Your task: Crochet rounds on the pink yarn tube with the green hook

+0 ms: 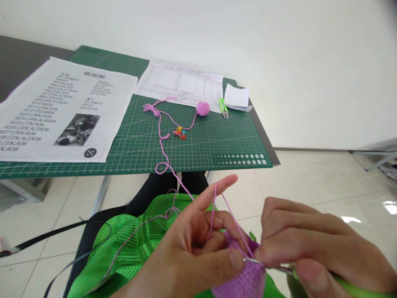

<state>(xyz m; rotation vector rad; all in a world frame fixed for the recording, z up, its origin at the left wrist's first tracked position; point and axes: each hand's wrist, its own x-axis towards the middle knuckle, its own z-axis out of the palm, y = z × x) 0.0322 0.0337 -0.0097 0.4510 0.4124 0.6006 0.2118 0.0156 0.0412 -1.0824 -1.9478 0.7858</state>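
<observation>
My left hand (201, 244) pinches a pink-purple crocheted piece (243, 279) between thumb and fingers, close over my lap. Its index finger points up with the pink yarn (233, 217) looped over it. My right hand (319, 244) grips a crochet hook (281, 269) with a metal shaft and a green handle. The hook's tip lies at the edge of the crocheted piece, beside my left thumb, where the yarn comes down to it. Part of the piece is hidden behind my fingers.
A green cutting mat (192, 153) covers the table. On it lie a printed pattern sheet (71, 95), a form (182, 82), a small yarn ball (203, 108), stitch markers (180, 133), green snips (223, 108) and white paper slips (237, 97). Yarn runs from the mat to my left hand.
</observation>
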